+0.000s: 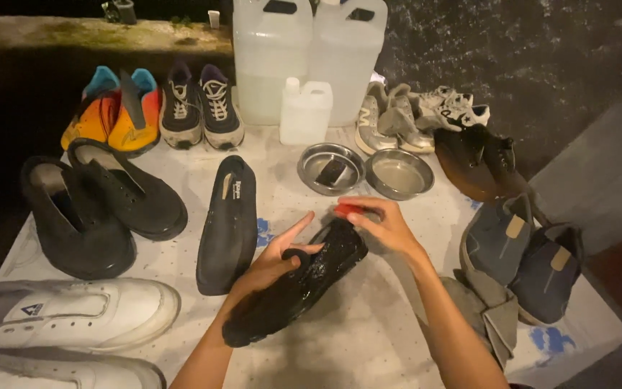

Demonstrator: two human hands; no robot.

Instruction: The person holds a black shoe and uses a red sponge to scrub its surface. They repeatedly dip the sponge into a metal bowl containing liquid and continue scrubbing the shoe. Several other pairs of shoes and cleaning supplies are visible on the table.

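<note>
Head view, looking down at a surface (368,338) w/ a patterned cloth. Left hand (271,263) is curled shut round the heel end of a wet, glossy black shoe (300,281), thumb over its opening. The shoe lies just in front of that grip, toe pointing away. Right hand (386,223) pinches a small red brush (350,209) shut against the toe. The shoe looks soft, light & slippery; the heel rim seems the safest hold. Beyond the right grip: two steel bowls (399,173), a small white bottle (305,112), big jugs (307,54). Left of the left grip: a black insole (228,223), black shoes (102,205), white sneakers (73,313).
</note>
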